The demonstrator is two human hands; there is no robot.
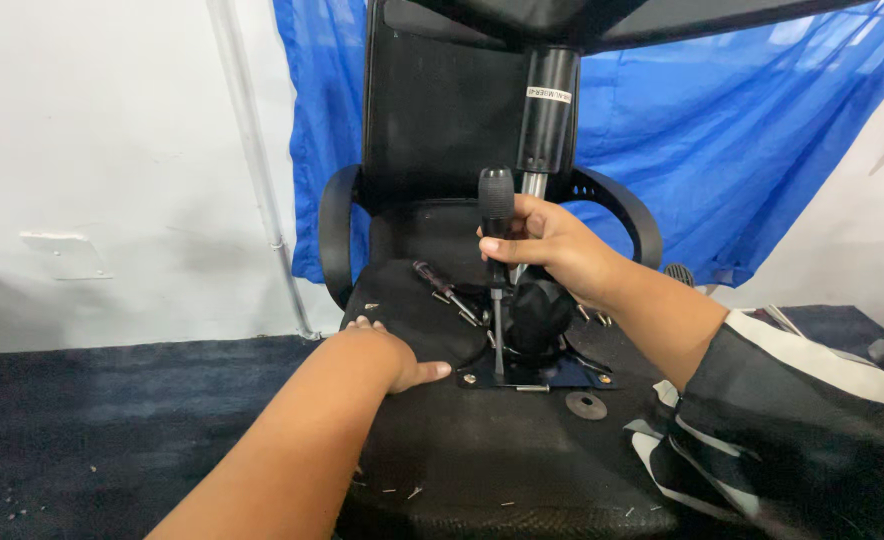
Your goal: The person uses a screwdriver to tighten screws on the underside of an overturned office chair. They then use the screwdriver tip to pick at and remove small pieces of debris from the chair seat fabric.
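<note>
Right hand (547, 240) wrapped tight around the black handle of a screwdriver (496, 215), fingers curled closed about the grip, shaft pointing straight down. Tip of the shaft meeting the black metal mounting plate (572, 375) bolted to the underside of an upturned office chair seat (482, 450), near the plate's left edge. Just behind the hand, the gas lift cylinder (547, 105), black above and chrome below, rising from the middle of the plate.

Left hand (387, 350) lying flat, palm down, on the seat underside just left of the plate, fingers together and pointing right, thumb stretched toward the plate; holding nothing.

Beyond the left hand, toward the far edge of the seat, a second dark-handled tool (437, 285) with a few loose screws (467, 315) beside it. Round metal washer (586, 405) resting on the seat just in front of the plate's near edge. Curved black armrests (334, 235) on both sides, backrest (442, 100) upright behind. Dark carpet floor (112, 420) around the chair, blue tarp (742, 140) against the white wall (92, 150).
</note>
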